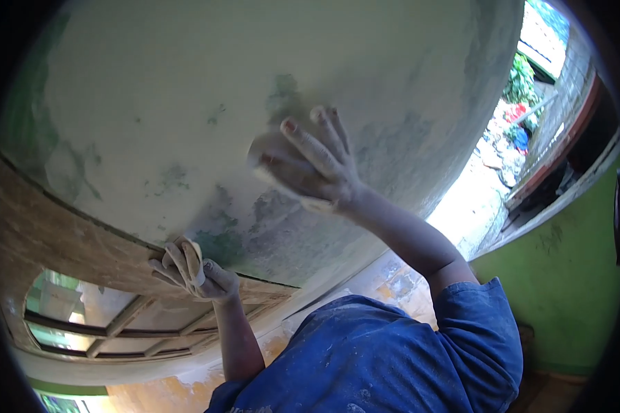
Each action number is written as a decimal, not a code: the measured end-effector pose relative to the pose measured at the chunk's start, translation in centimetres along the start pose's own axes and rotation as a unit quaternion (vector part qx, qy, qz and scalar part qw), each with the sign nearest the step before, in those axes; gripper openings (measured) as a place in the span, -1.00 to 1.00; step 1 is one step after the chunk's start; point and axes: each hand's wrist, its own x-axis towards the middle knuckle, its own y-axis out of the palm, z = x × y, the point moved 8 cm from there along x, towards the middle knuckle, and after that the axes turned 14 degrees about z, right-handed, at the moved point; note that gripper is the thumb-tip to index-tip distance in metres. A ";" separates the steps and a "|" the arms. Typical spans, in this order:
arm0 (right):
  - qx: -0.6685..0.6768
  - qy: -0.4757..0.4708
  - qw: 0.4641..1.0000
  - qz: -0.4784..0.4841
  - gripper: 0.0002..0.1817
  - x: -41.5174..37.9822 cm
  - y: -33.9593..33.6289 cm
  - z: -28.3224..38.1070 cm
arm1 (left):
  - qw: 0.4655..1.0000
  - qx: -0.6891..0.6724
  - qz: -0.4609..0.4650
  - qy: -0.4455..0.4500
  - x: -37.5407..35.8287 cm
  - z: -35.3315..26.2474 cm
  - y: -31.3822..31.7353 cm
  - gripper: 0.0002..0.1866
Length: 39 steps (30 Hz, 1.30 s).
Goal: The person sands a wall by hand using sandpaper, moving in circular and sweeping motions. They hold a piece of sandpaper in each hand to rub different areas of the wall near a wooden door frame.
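My left hand, dusted white, is at the lower edge of the patched wall surface. Its fingers curl around a thin, pale flat piece, mostly hidden, whose kind I cannot make out. My right hand is raised higher against the same surface, fingers stretched and spread. Under its palm and thumb side shows a brownish flat sheet that looks like sandpaper, partly hidden and blurred. White filler covers much of the surface, with green and grey patches showing through.
A brown wooden frame with window panes borders the surface at lower left. At right, a bright opening shows plants and scattered items outside. A green wall stands beside my right arm; yellowish, worn patches appear below.
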 end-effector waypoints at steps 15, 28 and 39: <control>-0.110 -0.262 0.937 0.201 -0.44 0.5 1.7 2.0 | 1.000 -0.010 0.004 -0.023 -0.4 0.2 -0.1 -0.62; -0.060 -0.190 0.972 0.122 -0.38 1.8 0.6 1.4 | 0.999 -0.040 -0.010 -0.027 -0.3 0.4 -0.2 -0.64; -0.028 -0.165 0.980 0.104 -0.59 -0.2 1.7 1.6 | 0.999 -0.029 -0.003 -0.029 -0.5 0.6 -0.3 -0.64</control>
